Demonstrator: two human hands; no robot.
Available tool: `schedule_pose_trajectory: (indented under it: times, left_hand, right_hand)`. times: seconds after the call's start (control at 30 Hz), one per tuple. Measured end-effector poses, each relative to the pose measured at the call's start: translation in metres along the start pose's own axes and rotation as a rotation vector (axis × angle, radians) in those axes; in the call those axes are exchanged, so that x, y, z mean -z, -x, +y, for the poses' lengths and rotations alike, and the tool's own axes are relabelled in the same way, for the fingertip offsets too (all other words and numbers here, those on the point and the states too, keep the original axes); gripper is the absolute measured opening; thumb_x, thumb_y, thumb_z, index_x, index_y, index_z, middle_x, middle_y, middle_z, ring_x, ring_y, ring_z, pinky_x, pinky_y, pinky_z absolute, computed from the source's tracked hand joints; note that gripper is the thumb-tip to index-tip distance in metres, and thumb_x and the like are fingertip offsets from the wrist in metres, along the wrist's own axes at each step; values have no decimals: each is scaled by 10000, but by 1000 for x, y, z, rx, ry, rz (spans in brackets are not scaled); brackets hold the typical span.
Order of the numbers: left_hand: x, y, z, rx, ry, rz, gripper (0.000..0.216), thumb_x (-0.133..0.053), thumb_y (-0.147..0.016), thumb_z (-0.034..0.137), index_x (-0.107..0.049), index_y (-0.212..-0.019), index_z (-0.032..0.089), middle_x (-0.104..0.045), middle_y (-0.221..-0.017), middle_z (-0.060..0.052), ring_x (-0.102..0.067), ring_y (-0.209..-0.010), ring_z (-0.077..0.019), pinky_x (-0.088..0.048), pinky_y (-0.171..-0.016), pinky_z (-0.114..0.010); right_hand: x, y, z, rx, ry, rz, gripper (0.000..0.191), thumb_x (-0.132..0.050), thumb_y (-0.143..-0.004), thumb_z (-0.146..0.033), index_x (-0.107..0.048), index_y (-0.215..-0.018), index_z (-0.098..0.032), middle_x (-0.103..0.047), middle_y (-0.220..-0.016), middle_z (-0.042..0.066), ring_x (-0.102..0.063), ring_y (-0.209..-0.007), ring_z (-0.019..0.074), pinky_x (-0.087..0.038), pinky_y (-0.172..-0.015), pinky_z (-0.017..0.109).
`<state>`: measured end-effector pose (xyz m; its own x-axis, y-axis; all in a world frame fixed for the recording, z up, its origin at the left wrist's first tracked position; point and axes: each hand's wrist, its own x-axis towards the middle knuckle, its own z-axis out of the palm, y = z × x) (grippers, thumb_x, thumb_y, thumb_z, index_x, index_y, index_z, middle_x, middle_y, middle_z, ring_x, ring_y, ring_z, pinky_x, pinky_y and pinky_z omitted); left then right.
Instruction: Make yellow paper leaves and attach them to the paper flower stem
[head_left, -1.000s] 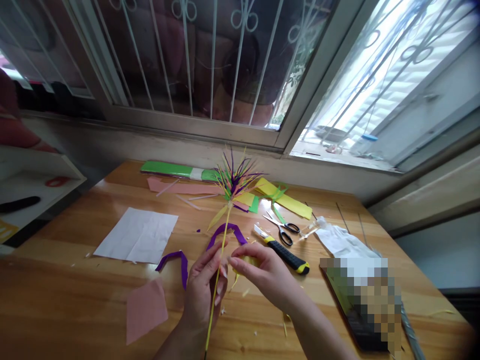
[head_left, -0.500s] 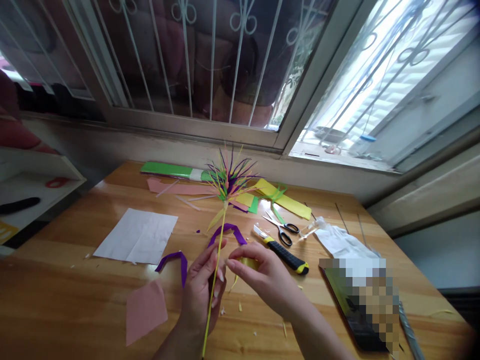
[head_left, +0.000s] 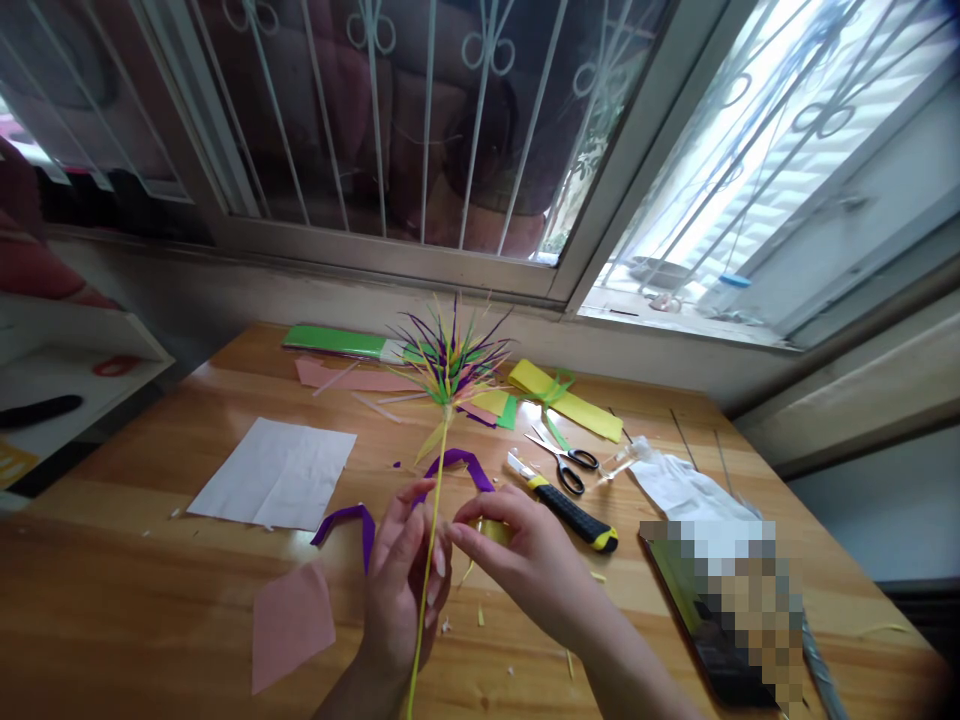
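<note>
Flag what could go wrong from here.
1. The right hand is close to the black-and-yellow utility knife; a careless sideways move might knock it.
2. The thin yellow stem carries a spiky multicoloured paper-strip head well above the left hand, so it could bend or sway.
3. The bent purple paper strip beside the left hand might snag.

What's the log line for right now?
left hand: holding yellow stem | right hand: beside stem, contents unclear | fringed head: atop stem | scissors: on table
</note>
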<state>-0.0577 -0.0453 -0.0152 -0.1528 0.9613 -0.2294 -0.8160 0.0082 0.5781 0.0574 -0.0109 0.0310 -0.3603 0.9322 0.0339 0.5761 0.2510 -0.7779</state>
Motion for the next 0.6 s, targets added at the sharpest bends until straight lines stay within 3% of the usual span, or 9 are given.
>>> schedule_pose_trajectory:
  times: [0.2, 0.4, 0.6]
  left_hand:
    - [-3, -3, 4, 29, -242, 137, 363, -758, -605, 368, -472, -744, 194, -487, -454, 102, -296, -254, -8, -192, -228, -87]
    - [4, -7, 7, 32, -306, 108, 354, -746, -616, 384, -468, -615, 165, -513, -436, 68, -415, -314, -31, -249, -287, -104]
    - [5, -4, 9, -16, -431, 109, 310, -689, -686, 403, -521, -616, 152, -505, -446, 61, -446, -352, -39, -278, -330, -120]
  right_hand:
    - [3, 1, -6, 57, 73, 40, 140, -596, -805, -296, -682, -731, -214, -670, -730, 12, -579, -763, 176, -416, -663, 258]
    - [3, 0, -10, 74, 150, 29, 135, -591, -810, -286, -681, -732, -222, -674, -732, 6, -572, -737, 171, -406, -652, 261]
    - [4, 1, -15, 77, 177, -6, 106, -596, -811, -250, -694, -776, -234, -688, -748, -1, -589, -737, 165, -407, -703, 278]
